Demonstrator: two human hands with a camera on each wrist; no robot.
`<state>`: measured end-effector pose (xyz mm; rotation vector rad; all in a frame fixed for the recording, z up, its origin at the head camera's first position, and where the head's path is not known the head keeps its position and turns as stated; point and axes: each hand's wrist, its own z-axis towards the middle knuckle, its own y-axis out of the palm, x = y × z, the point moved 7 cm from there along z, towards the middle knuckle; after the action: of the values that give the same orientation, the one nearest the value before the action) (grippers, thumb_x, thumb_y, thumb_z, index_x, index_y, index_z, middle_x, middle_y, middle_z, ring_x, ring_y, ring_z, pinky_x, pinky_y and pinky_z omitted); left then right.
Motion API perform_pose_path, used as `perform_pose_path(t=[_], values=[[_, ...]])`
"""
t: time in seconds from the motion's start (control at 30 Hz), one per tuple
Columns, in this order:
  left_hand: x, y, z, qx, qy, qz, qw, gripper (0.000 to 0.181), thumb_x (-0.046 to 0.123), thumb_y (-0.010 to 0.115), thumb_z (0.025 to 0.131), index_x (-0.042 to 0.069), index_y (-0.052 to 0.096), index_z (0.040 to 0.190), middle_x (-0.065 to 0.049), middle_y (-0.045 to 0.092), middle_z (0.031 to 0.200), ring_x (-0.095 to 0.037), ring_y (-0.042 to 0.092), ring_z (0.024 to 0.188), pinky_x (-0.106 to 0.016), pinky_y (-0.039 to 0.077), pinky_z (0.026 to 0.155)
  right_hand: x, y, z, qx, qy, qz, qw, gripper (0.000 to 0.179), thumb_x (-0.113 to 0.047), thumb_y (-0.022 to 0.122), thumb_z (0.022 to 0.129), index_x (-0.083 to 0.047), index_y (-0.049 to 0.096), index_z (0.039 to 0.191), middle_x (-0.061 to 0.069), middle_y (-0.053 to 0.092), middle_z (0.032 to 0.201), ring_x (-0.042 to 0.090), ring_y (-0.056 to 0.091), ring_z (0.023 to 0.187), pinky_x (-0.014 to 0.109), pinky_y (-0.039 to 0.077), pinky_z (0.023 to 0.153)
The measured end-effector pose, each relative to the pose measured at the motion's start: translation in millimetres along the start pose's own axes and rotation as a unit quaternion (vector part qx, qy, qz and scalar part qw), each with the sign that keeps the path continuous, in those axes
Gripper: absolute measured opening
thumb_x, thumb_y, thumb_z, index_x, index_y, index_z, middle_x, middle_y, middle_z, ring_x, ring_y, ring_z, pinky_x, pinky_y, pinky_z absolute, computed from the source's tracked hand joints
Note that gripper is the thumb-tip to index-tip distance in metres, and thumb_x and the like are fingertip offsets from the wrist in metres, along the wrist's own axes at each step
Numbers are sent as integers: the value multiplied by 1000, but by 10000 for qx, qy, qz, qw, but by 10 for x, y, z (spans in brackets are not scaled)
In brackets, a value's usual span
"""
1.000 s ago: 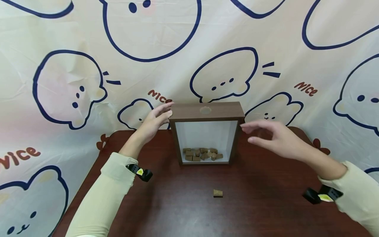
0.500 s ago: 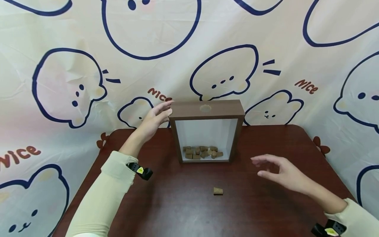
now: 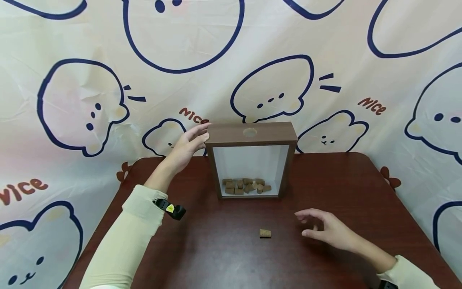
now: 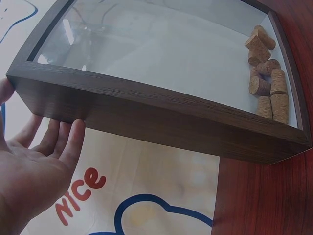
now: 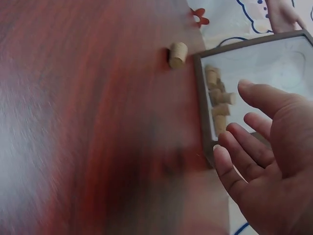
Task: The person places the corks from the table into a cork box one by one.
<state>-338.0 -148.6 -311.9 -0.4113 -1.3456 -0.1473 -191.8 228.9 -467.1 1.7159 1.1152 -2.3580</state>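
A brown wood-framed display box (image 3: 252,134) with a clear front stands upright near the back of the table, a round hole in its top. Several corks (image 3: 239,186) lie along its bottom behind the pane. My left hand (image 3: 183,150) rests against the box's upper left corner; in the left wrist view its fingertips (image 4: 78,128) touch the side panel. One loose cork (image 3: 265,233) lies on the table in front of the box. To the right of that cork, my right hand (image 3: 330,229) hovers with relaxed, slightly bent fingers and nothing in them.
The dark red-brown table (image 3: 216,257) has rounded back corners. Close behind it hangs a pale cloth (image 3: 202,92) printed with blue cartoon outlines and the word "Nice". A small black camera (image 3: 177,212) sits on the left wrist.
My right hand has come down from beside the box's upper right side to low over the table, nearer the loose cork. The left hand stays at the box corner.
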Motion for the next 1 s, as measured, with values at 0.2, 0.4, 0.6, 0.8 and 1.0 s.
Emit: perform_pose_path(t=[0.2,0.4,0.6,0.8,1.0], values=[[-8,3,-2,10,-8,44,10000,58,31,52,106,10,35,158,-9,33,161,-26,34,145,-48,32,118,65,158,73,-11,-230,-42,9997,44,-10,77,91,-1,62,132,14,68,116,23,63,99,25,53,64],[-15,-13,-20,60,-21,123,9999,58,32,52,107,12,36,158,-9,34,161,-27,35,145,-48,32,119,144,255,178,63,-123,-114,9998,43,-10,79,89,-3,64,129,11,69,114,22,63,96,25,52,62],[-7,-9,-23,33,7,79,10000,58,32,52,107,11,36,158,-10,34,161,-27,35,145,-48,32,119,141,415,292,-13,-193,-298,9994,42,-16,79,90,-5,66,128,8,70,113,19,63,95,24,52,63],[-4,-11,-16,49,16,100,9999,57,32,52,107,11,37,158,-10,34,160,-27,35,145,-48,32,118,74,576,421,-91,-346,-424,9985,41,-19,81,89,-6,68,125,5,70,112,17,64,94,25,52,66],[-5,-5,-12,31,12,87,10000,58,32,52,107,11,36,158,-10,34,160,-27,35,145,-48,32,118,13,744,530,-182,-560,-553,9967,39,-15,83,86,-6,69,121,3,71,110,15,65,93,27,54,75]])
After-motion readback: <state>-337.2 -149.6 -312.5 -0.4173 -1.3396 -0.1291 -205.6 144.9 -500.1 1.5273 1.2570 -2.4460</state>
